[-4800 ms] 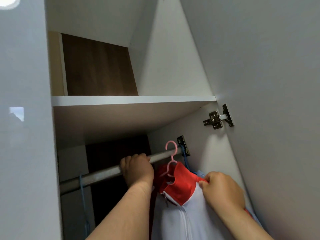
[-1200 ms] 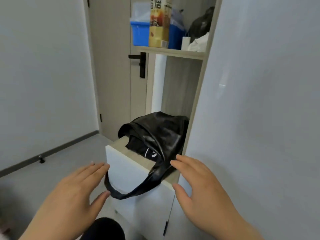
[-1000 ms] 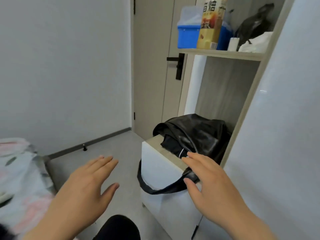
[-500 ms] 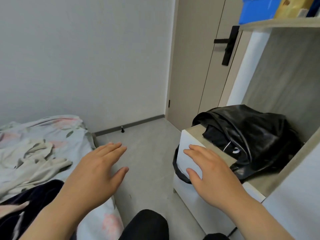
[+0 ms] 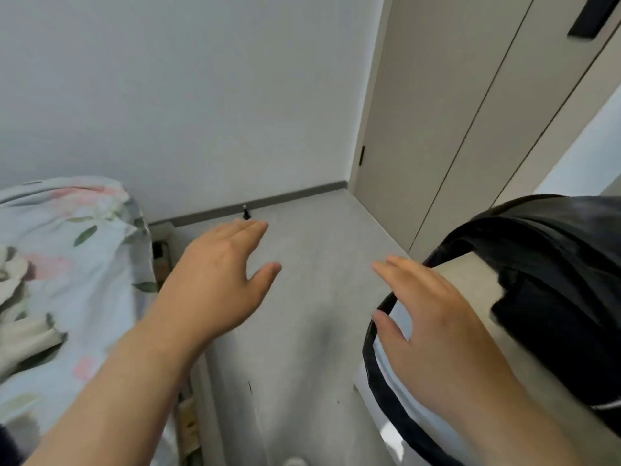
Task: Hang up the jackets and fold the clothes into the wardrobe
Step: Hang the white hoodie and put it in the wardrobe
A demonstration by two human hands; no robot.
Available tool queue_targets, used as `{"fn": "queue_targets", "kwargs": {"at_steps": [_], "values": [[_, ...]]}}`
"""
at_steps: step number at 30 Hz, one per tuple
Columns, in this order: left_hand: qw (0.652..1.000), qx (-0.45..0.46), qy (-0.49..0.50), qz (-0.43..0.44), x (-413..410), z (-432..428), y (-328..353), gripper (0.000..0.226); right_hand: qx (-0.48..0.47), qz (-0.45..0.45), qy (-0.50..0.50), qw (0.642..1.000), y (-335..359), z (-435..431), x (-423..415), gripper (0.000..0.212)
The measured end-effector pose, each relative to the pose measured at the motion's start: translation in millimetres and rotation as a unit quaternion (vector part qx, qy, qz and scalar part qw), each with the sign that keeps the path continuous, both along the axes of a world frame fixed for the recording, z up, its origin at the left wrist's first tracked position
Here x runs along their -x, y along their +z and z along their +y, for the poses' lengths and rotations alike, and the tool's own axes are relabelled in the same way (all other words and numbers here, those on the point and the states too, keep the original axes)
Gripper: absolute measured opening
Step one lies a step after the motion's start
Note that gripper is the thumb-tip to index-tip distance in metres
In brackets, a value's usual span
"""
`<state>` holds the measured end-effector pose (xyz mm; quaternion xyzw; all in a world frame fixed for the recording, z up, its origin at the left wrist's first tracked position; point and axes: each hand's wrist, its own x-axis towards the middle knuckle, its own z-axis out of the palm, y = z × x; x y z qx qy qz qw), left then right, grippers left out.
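Observation:
My left hand [image 5: 221,280] is stretched out over the grey floor, fingers apart and holding nothing. My right hand [image 5: 433,324] is also open and empty, in front of the low white cabinet [image 5: 470,280]. A black leather bag [image 5: 554,264] lies on that cabinet at the right, its strap [image 5: 373,375] hanging down past my right hand. On the bed [image 5: 84,264] at the left lies a pale crumpled garment [image 5: 23,334]. The wardrobe and the hung jackets are out of view.
A grey floor [image 5: 302,331] runs between the bed and the cabinet. A beige door [image 5: 437,129] stands at the right, with a black doorstop [image 5: 246,212] by the skirting of the white wall.
My view has swung left from the wardrobe, past the shelf unit, toward the bed. Both hands have stayed open and empty, and the bag has slid to the right edge of view.

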<state>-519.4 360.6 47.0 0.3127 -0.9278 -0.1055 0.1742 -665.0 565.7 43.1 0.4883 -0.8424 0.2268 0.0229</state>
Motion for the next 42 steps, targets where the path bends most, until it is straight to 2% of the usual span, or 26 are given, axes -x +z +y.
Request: {"fn": "queue_targets", "kwargs": {"at_steps": [5, 9, 16, 23, 26, 34, 42], "values": [[0.998, -0.046, 0.044, 0.019, 28, -45, 27, 0.063, -0.043, -0.059, 0.044, 0.996, 18, -78, 40, 0.052], [0.993, -0.072, 0.09, 0.013, 5, -79, 81, 0.066, -0.083, -0.071, 0.069, 0.992, 64, -127, 51, 0.051], [0.973, -0.108, 0.201, -0.026, -73, -123, 217, 0.057, -0.089, -0.075, 0.179, 0.977, 206, -217, 13, 0.049], [0.953, -0.114, 0.276, -0.058, -135, -135, 320, 0.057, -0.132, -0.047, 0.215, 0.966, 321, -274, 8, 0.049], [0.941, -0.129, 0.305, -0.066, -157, -133, 343, 0.053, -0.146, -0.033, 0.23, 0.962, 353, -293, 9, 0.05], [0.906, -0.158, 0.384, -0.084, -193, -127, 365, 0.056, -0.152, -0.024, 0.327, 0.933, 390, -349, -8, 0.052], [0.876, -0.117, 0.456, -0.107, -176, -170, 393, 0.058, -0.116, -0.025, 0.392, 0.912, 404, -446, 25, 0.053]]}}
